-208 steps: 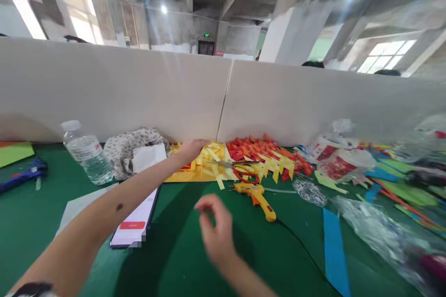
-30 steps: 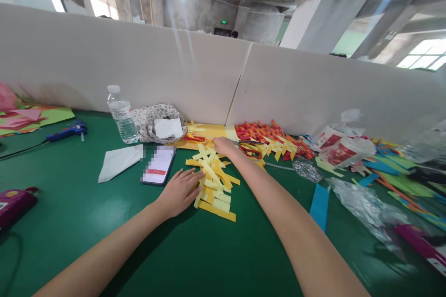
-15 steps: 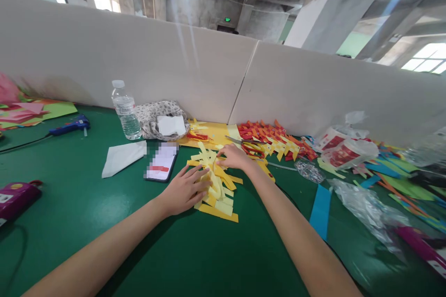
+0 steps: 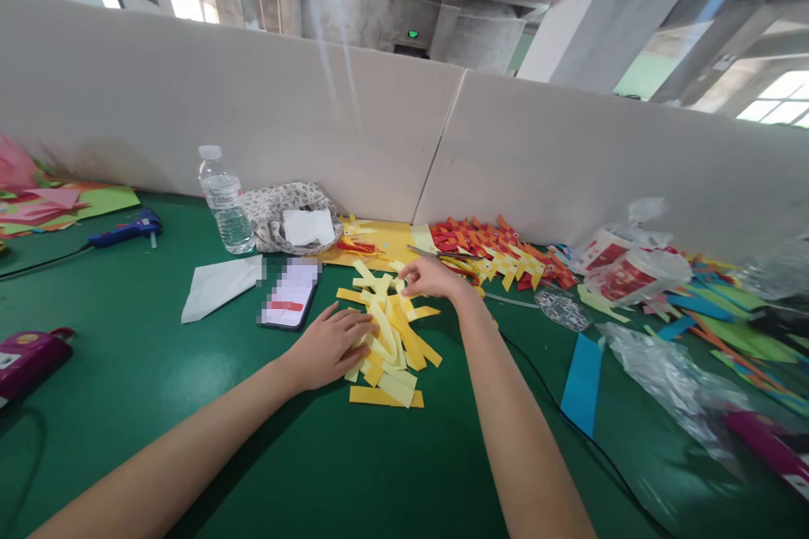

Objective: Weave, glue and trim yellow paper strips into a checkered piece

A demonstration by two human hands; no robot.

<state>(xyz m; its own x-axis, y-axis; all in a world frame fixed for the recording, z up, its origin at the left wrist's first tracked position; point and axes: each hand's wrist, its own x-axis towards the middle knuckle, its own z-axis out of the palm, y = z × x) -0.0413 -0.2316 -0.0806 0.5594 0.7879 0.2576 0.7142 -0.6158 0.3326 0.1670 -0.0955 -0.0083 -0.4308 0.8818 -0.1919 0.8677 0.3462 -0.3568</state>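
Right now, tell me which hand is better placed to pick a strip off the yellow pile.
Probably the right hand: its fingertips sit at the far edge of the yellow strips, while the left hand lies flat on them.

Left hand [image 4: 329,345]: palm down, fingers extended and slightly spread, forearm entering from the near left. Right hand [image 4: 433,276]: farther out, fingers drawn toward the thumb (closure not resolvable), forearm extended from near right.

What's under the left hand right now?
The left hand lies flat on the left edge of the yellow paper strips, on the green table. Strips beneath its fingers are covered.
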